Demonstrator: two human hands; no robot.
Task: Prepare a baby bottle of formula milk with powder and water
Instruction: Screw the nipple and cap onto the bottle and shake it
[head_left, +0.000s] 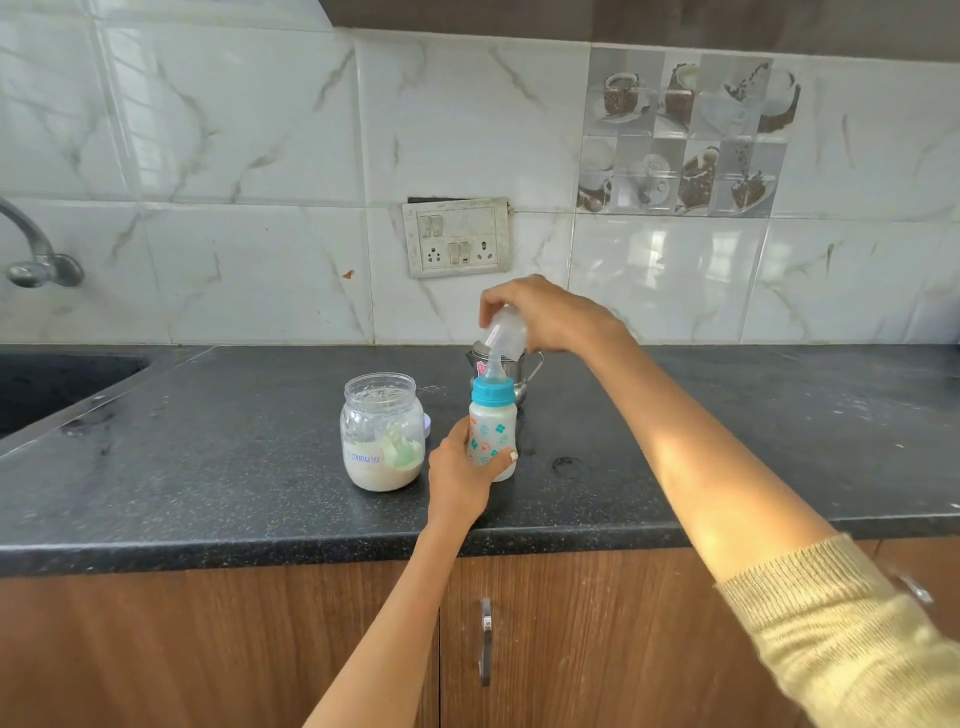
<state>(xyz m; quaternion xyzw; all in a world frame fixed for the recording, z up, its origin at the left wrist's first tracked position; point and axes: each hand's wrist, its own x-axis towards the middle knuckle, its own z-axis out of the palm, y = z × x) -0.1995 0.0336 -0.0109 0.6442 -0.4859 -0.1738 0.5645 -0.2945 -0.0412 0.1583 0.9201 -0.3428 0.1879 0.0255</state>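
The baby bottle (493, 431) stands upright on the black counter (675, 441), full of white milk, with a blue collar and a clear teat. My left hand (460, 475) grips its lower body from the left. My right hand (540, 317) holds the clear bottle cap (503, 332) tilted just above the teat, its open end facing down. To the left stands an open glass jar (381, 431) labelled "Formula", holding white powder and a green scoop (402, 449).
A steel jug (522, 371) stands right behind the bottle. A white lid (427, 423) peeks out behind the jar. The sink (57, 379) and tap (36, 249) are at far left. A wall socket panel (456, 236) is above the counter.
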